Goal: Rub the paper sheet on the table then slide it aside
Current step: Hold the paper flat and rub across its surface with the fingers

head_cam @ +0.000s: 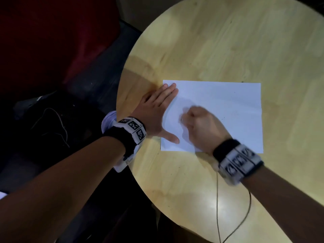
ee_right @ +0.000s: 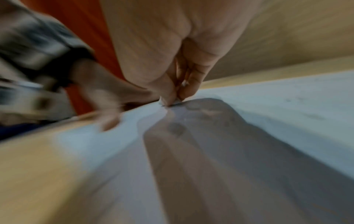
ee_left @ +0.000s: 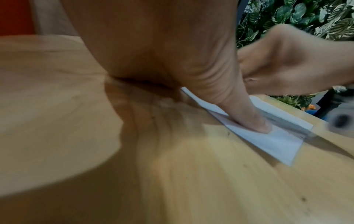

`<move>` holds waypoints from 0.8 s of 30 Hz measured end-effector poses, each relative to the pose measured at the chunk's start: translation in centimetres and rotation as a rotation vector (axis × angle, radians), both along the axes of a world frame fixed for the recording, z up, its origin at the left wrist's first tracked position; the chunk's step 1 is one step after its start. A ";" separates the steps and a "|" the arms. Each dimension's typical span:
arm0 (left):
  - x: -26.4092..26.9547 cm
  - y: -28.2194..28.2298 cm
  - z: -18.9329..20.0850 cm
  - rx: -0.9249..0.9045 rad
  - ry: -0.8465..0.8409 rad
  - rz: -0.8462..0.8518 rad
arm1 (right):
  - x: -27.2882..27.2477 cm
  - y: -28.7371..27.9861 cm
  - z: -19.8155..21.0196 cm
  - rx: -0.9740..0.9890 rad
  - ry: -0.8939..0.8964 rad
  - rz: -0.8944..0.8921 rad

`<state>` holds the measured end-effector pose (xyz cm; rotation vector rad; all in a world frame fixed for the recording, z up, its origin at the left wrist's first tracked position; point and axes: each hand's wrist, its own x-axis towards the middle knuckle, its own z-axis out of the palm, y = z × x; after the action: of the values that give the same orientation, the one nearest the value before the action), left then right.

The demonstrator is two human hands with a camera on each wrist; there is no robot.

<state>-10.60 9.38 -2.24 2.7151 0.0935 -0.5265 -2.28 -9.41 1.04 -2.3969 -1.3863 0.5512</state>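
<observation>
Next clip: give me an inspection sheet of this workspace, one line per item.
Surface: round wooden table, pale, glare patches.
Job's things: paper flat on the table, near its left edge.
Clutter: nothing seen on the table.
Grippers: left hand flat, fingers straight, pressing the paper's left edge; right hand curled, blurred, its fingers pinched together on the paper; whether they hold anything cannot be told.
Cables: thin cable from the right wristband across the table; loose wires on the floor.
Surroundings: dark floor, red shape left, foliage behind.
</observation>
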 end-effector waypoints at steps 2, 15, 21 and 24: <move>0.1 0.0 0.1 0.010 0.022 -0.005 | 2.5 2.6 -0.5 0.028 -0.076 -0.112; 0.1 -0.1 0.2 -0.003 0.018 0.008 | 3.9 3.0 -0.6 0.073 -0.111 -0.215; 0.0 -0.1 0.3 0.010 0.007 0.012 | -2.2 -1.8 -0.9 0.077 -0.085 -0.069; 0.2 -0.4 0.8 0.010 0.030 0.012 | -2.8 -3.3 -1.4 0.071 0.005 -0.084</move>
<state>-10.43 8.95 -1.45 2.7152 0.1203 -0.5645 -5.12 -12.71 -0.33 -2.3828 -1.2750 0.4786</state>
